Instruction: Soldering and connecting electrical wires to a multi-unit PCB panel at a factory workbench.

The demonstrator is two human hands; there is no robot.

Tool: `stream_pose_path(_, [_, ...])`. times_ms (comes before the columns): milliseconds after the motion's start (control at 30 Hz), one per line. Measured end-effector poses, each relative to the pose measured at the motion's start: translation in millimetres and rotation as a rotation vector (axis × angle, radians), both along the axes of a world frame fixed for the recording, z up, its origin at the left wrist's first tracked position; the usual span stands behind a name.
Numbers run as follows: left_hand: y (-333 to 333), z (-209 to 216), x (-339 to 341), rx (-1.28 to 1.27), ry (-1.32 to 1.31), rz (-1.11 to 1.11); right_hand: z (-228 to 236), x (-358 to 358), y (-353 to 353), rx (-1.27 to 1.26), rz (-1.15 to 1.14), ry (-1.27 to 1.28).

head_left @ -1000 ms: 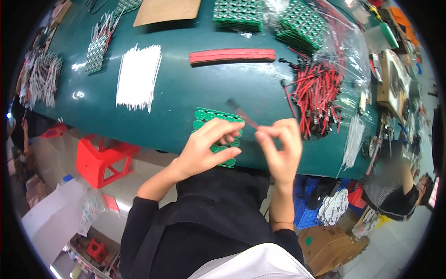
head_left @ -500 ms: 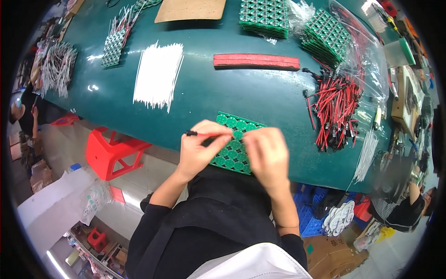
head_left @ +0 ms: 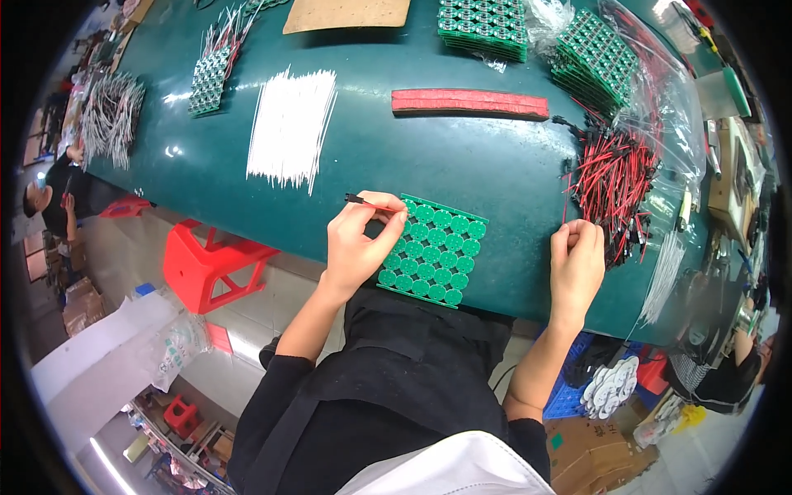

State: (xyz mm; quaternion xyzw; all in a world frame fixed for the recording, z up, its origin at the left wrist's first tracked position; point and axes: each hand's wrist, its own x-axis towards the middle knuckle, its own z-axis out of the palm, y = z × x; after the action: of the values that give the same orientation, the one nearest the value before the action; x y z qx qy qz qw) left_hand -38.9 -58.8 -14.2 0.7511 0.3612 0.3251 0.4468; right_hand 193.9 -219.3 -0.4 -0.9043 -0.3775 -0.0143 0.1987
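My left hand (head_left: 359,239) is closed in a pinch on a red-and-black wire lead (head_left: 375,204), whose black connector sticks out to the left. Just right of those fingers, a green circuit board panel (head_left: 429,257) with rows of round sections lies flat at the table's near edge. Farther right, my right hand (head_left: 577,260) has its fingertips pinched together at the lower end of a loose red wire lead (head_left: 566,198). That lead lies beside a large heap of red wire leads (head_left: 615,186) with black connectors.
A bundle of white wires (head_left: 290,128) and a red bar (head_left: 470,104) lie beyond the panel. Stacks of green boards (head_left: 483,29) stand at the back. Thin white wires (head_left: 662,280) lie at right. A red stool (head_left: 206,268) stands left of the table; co-workers are at both sides.
My right hand has left the panel and moved right to the loose lead by the heap. My left hand keeps its lead beside the panel. The whole view has shifted slightly.
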Motion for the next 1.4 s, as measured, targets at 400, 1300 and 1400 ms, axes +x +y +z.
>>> stream_pose_path(400, [1.4, -5.0, 0.4, 0.092, -0.01, -0.012, 8.1, -30.1, 1.2, 0.822, 0.077, 1.006])
stream_pose_path(1300, [1.4, -3.5, 13.5, -0.17, -0.115, 0.072, -8.1, -85.0, 30.2, 0.743, 0.255, 1.213])
stream_pose_path(1400, [2.4, -1.8, 18.3, -0.189, -0.095, 0.112, -11.9, -86.6, 29.2, 0.692, 0.241, 1.2])
